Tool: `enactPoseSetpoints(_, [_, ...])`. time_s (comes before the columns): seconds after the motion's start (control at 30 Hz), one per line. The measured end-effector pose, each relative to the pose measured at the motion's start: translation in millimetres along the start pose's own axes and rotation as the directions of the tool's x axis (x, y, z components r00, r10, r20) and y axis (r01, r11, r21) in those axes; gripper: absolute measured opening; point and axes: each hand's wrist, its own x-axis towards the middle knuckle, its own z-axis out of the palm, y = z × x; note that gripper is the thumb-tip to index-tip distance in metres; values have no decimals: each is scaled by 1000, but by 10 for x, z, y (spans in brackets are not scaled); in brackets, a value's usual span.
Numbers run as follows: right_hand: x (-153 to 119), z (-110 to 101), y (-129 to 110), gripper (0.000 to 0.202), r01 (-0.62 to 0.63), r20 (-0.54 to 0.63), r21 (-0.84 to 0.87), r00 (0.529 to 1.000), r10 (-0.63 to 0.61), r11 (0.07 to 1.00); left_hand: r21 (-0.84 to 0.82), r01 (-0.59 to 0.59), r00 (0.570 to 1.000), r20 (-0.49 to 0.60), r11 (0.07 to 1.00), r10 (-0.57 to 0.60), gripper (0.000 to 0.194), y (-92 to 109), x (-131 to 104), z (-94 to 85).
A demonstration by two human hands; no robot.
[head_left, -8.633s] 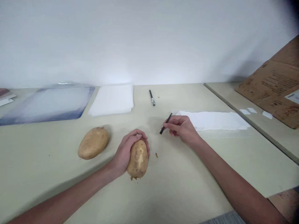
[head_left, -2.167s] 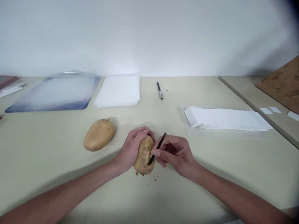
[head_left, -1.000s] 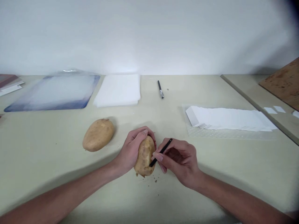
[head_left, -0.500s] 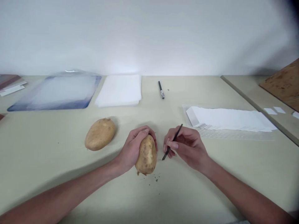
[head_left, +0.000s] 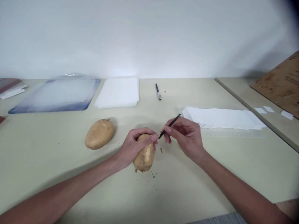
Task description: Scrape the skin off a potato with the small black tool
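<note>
Take the held potato as the clock's centre, with twelve toward the wall. The broad counter [head_left: 112,202] bears everything; a stack of white sheets [head_left: 117,93] lies out at eleven o'clock. The left hand [head_left: 129,149] has its grip wrapped round the held potato [head_left: 143,161], covering it from nine o'clock over the top, with the thumb laid across toward two. This potato rests near the middle of the counter, its long axis pointing roughly from twelve to six. It should be heavy for its size, stiff and hard to bruise. The unbroken skin likely gives good friction, but the bared pale patch [head_left: 148,151] on its upper face may be damp and slick, and the rounded underside could roll. The best hold is probably a wide one, palm at nine and fingers at one, off that patch. A similar second potato [head_left: 99,134] sits loose at ten o'clock. At two o'clock the right hand [head_left: 184,137] has its grip pinching a slim black tool [head_left: 172,123], which looks light and stiff and is best taken near its lower end. Whether its tip touches the left thumb, I cannot tell. Smallest are a brown shaving [head_left: 161,150] at three and dark crumbs [head_left: 154,177] at five.
</note>
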Motion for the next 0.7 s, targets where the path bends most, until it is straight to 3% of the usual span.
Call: enactPoseSetpoints(0.7, [-4,118,-27,15,-62,-31,6,998,63,998,41,-30,999,-40,999,31,25,38,-14,36])
